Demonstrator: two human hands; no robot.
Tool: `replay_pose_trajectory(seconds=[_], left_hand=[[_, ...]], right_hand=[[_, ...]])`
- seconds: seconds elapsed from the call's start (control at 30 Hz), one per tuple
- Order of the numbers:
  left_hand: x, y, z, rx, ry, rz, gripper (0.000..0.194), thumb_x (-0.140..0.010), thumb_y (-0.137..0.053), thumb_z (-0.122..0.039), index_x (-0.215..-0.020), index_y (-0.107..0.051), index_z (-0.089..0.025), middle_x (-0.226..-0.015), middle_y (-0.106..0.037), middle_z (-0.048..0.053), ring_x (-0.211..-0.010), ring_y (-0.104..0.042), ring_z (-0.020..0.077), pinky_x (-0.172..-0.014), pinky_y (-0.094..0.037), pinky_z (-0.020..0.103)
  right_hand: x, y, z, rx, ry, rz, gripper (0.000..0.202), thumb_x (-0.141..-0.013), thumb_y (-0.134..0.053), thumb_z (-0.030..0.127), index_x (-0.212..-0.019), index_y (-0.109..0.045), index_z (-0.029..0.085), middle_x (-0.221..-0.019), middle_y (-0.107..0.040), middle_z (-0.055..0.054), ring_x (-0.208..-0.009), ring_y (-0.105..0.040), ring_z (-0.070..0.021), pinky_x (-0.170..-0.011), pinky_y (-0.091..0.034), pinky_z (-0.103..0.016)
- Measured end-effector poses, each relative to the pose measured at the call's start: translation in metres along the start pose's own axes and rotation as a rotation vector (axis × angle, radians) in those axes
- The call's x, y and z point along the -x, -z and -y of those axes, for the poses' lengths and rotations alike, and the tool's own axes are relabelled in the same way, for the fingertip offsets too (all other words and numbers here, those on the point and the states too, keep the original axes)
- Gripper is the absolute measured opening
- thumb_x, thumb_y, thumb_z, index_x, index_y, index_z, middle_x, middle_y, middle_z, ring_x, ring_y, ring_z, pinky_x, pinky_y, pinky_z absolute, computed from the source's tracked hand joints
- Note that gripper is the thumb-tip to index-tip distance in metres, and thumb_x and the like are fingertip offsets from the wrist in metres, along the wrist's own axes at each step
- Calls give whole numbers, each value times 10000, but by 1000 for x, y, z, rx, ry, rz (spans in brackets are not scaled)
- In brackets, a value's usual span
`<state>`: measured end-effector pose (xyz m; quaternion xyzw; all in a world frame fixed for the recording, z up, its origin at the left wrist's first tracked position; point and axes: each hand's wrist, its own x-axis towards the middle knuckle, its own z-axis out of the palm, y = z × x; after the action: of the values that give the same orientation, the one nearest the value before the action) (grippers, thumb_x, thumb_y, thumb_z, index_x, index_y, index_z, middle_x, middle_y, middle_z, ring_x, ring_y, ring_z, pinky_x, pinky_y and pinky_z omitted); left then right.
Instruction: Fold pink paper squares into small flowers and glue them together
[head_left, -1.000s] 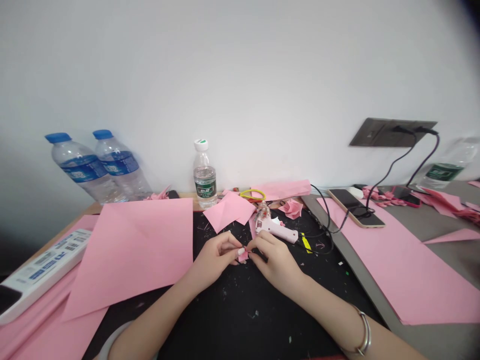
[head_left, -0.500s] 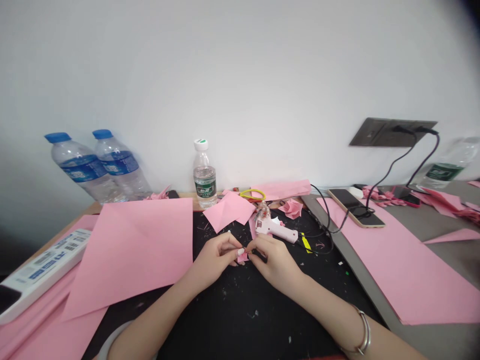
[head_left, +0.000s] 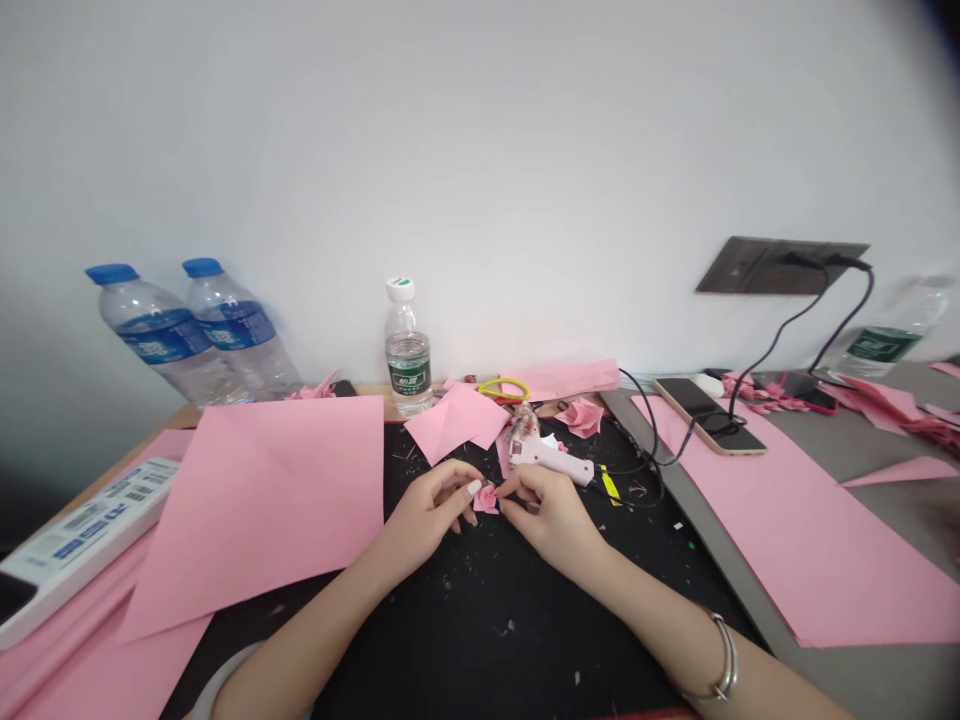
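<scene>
A small folded pink paper flower (head_left: 487, 499) sits between my two hands, just above the black mat (head_left: 480, 630). My left hand (head_left: 439, 505) grips its left side, thumb at the top edge and the other fingers curled behind. From the right, my right hand (head_left: 546, 510) pinches the flower's edge between thumb and forefinger. Right behind my hands lies a white hot glue gun (head_left: 553, 460), its nozzle end among clutter. A larger pink paper flower (head_left: 581, 416) rests beyond the gun, and pink paper squares (head_left: 456, 422) lie to its left.
Large pink sheets (head_left: 277, 490) cover the left, beside a long white box (head_left: 82, 550). A water bottle (head_left: 409, 350) stands against the wall. On the right, a phone (head_left: 709, 415) lies on more pink paper (head_left: 810, 540). Black cables (head_left: 780, 330) run to the wall socket (head_left: 750, 265).
My fingers have spread slightly apart around the flower, so more of its folded petals shows now. The larger things on the table have stayed in place.
</scene>
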<state>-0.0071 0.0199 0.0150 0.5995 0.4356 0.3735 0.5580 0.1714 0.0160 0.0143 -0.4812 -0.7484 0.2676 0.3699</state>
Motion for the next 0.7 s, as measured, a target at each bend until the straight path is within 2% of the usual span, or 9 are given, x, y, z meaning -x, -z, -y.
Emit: replay_pose_trajectory(seconds=[0.13, 0.23, 0.3, 0.5, 0.7], left_hand=[[1, 0, -1, 35, 16, -9, 215, -803, -566, -315, -970, -598, -183, -904, -664, 49, -729, -635, 167, -598, -481, 251], [0, -2, 1, 76, -11, 12, 242, -773, -632, -280, -991, -598, -181, -1014, -681, 74, -935, -640, 211, -805, -497, 313], [-1, -2, 3, 92, -24, 12, 249, -749, -665, -238, -981, -604, -173, -1022, -689, 78, -993, -632, 219, -896, -472, 339], [-1, -2, 4, 115, -11, 5, 224, -718, -682, -174, -935, -630, -158, -971, -713, 69, -964, -655, 216, -913, -481, 358], [1, -3, 4, 107, 4, 5, 198, -711, -690, -180, -905, -655, -155, -959, -724, 69, -965, -660, 232, -892, -492, 361]], right_hand=[[-4, 2, -2, -177, -146, -2, 44, -710, -582, 134, -674, -595, 156, -477, -285, 95, -445, -272, -72, -448, -236, -201], [-5, 1, -4, -333, -230, 12, 91, -702, -622, 223, -661, -564, 164, -467, -343, 90, -432, -286, -69, -433, -227, -200], [-6, -1, -5, -426, -272, 19, 144, -686, -641, 265, -651, -539, 171, -478, -385, 82, -431, -302, -68, -435, -225, -203], [-5, -4, -6, -506, -328, 56, 221, -658, -674, 303, -621, -502, 170, -452, -346, 100, -420, -245, -54, -433, -163, -201], [-4, -5, -4, -437, -268, 68, 169, -682, -641, 254, -616, -518, 158, -466, -325, 99, -441, -240, -57, -436, -174, -196]])
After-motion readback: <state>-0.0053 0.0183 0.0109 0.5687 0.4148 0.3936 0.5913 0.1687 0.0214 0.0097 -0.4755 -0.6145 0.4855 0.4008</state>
